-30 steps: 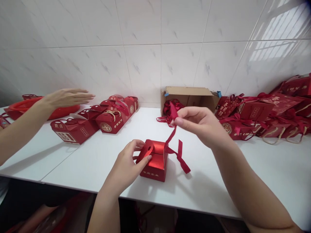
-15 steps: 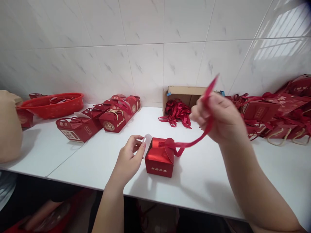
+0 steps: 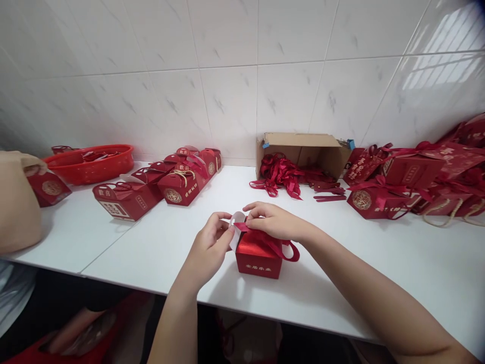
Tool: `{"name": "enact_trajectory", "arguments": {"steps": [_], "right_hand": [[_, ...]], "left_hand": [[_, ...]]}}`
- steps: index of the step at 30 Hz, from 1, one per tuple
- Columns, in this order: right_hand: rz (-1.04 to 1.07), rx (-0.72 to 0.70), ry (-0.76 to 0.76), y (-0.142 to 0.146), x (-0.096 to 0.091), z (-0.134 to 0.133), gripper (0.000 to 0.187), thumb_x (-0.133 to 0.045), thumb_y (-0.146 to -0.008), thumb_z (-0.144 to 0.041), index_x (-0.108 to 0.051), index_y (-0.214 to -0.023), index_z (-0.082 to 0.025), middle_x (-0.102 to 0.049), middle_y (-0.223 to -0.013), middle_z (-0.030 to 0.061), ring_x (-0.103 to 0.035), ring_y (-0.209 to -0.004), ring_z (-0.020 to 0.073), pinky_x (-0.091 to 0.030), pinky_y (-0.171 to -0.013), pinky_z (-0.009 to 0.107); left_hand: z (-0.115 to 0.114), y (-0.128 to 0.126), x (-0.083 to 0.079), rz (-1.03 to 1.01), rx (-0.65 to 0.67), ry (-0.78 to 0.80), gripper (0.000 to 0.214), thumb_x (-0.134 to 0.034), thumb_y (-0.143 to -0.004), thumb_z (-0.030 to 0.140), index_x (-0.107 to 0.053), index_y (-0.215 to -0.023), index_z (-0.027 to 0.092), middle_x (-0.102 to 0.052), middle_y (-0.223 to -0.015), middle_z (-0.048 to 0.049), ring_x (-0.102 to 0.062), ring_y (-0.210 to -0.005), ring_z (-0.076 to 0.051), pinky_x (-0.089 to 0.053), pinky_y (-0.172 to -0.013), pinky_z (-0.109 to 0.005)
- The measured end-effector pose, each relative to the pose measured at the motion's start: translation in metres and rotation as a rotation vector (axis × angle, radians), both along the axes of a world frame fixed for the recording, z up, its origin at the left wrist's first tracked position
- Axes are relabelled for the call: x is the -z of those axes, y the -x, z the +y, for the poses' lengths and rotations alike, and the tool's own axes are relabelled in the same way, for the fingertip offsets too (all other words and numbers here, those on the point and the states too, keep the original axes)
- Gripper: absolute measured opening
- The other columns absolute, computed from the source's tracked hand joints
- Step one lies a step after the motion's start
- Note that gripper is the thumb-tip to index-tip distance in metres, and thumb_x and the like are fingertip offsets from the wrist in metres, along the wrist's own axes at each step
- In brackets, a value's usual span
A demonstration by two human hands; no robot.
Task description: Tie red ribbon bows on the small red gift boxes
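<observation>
A small red gift box (image 3: 258, 265) with gold lettering stands on the white table in front of me. My left hand (image 3: 214, 242) pinches the box's raised side flap (image 3: 238, 237), whose pale inner face shows. Over the box's top is my right hand (image 3: 271, 221), its fingertips closed on the end of a dark red ribbon (image 3: 241, 227) right at the flap. The ribbon crosses the top of the box and loops out past its right side. Part of the opposite flap is hidden beneath my right hand.
At the back, an open cardboard box (image 3: 314, 139) holds a heap of red ribbons (image 3: 278, 172). Finished-looking red boxes (image 3: 379, 199) pile up at right; others (image 3: 129, 199) line the left. Beyond them is a red plastic basin (image 3: 89, 169). A co-worker's tan sleeve (image 3: 17, 202) reaches in at far left.
My right hand has come down and left from high above the table, bringing the ribbon's end to the left flap. At far left, the co-worker's hand now shows by a red box.
</observation>
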State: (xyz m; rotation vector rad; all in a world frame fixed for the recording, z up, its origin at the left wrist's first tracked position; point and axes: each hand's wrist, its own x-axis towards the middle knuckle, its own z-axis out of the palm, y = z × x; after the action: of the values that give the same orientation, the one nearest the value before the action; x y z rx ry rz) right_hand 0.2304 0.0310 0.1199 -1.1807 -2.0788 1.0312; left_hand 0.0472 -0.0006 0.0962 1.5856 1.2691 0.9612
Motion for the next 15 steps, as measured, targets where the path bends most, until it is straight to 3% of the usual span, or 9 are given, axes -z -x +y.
{"name": "enact_trajectory", "arguments": {"steps": [3, 8, 15], "right_hand": [[-0.025, -0.001, -0.020, 0.0020, 0.0002, 0.0000, 0.026, -0.054, -0.079, -0.031, -0.059, -0.057, -0.017, -0.062, -0.106, 0.0068, -0.056, -0.099, 0.0250, -0.044, -0.078, 0.033], [-0.001, -0.079, -0.023, 0.0046, -0.0011, -0.0012, 0.025, -0.051, -0.082, -0.030, -0.059, -0.062, -0.016, -0.062, -0.106, 0.0056, -0.058, -0.094, 0.0205, -0.043, -0.082, 0.031], [0.000, -0.103, -0.042, 0.0022, 0.0000, -0.0015, 0.022, -0.050, -0.084, -0.030, -0.061, -0.070, -0.018, -0.063, -0.108, 0.0053, -0.058, -0.098, 0.0197, -0.041, -0.091, 0.034]], "left_hand": [[-0.0019, -0.0004, 0.0008, -0.007, 0.017, -0.009, 0.025, -0.047, -0.085, 0.041, -0.047, -0.104, 0.024, -0.059, -0.086, 0.0003, -0.057, -0.077, -0.015, -0.051, -0.067, -0.029], [-0.0052, -0.0033, 0.0002, -0.015, 0.041, -0.012, 0.029, -0.049, -0.085, 0.045, -0.048, -0.105, 0.024, -0.060, -0.089, -0.0005, -0.058, -0.081, -0.016, -0.053, -0.069, -0.029], [0.0001, -0.0027, -0.0038, -0.033, 0.041, -0.033, 0.030, -0.045, -0.086, 0.047, -0.053, -0.077, 0.019, -0.054, -0.078, 0.0007, -0.054, -0.075, -0.014, -0.054, -0.065, -0.027]]}}
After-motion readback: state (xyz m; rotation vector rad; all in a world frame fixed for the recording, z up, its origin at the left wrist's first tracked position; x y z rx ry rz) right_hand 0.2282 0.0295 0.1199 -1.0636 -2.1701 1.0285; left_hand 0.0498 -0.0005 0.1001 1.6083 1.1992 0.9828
